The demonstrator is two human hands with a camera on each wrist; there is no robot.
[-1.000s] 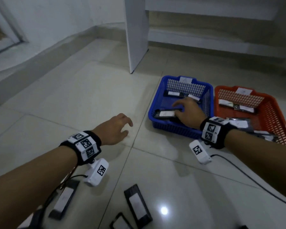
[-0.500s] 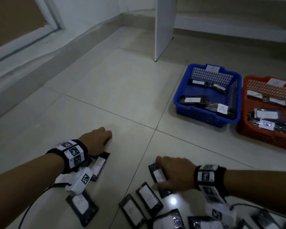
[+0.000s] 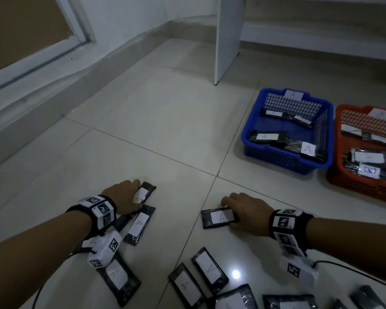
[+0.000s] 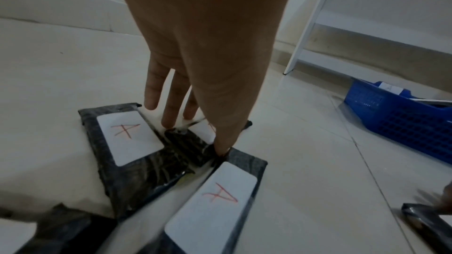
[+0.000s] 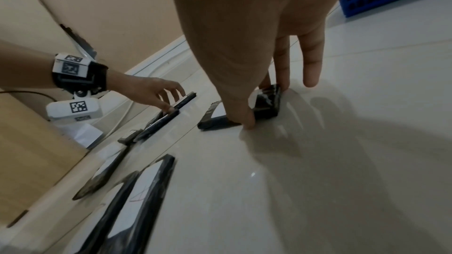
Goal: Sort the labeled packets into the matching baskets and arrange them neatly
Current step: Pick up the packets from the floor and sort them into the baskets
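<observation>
Black packets with white labels lie scattered on the tiled floor. My left hand (image 3: 129,195) pinches one packet (image 3: 145,191) between thumb (image 4: 221,148) and fingers (image 4: 168,121); it overlaps another packet marked A (image 3: 139,225). My right hand (image 3: 235,210) grips a packet marked A (image 3: 217,217) by its right end, thumb (image 5: 247,121) on the near edge and fingers on the far edge. Both packets are still low at the floor. A blue basket (image 3: 276,160) tagged A holds several packets. Beside it on the right is an orange basket (image 3: 366,190), also with packets.
More packets marked A lie near me (image 3: 118,278) (image 3: 210,269) (image 3: 185,286). A white panel leg (image 3: 226,41) stands behind the baskets. A raised skirting runs along the left wall. A cable (image 3: 348,265) trails on the right, and a cardboard box (image 5: 29,152) sits behind the left arm.
My right hand left the blue basket and came back to the floor packets; the left hand dropped onto its packet. Both hands now hold a packet, and the right one's packet has turned crosswise.
</observation>
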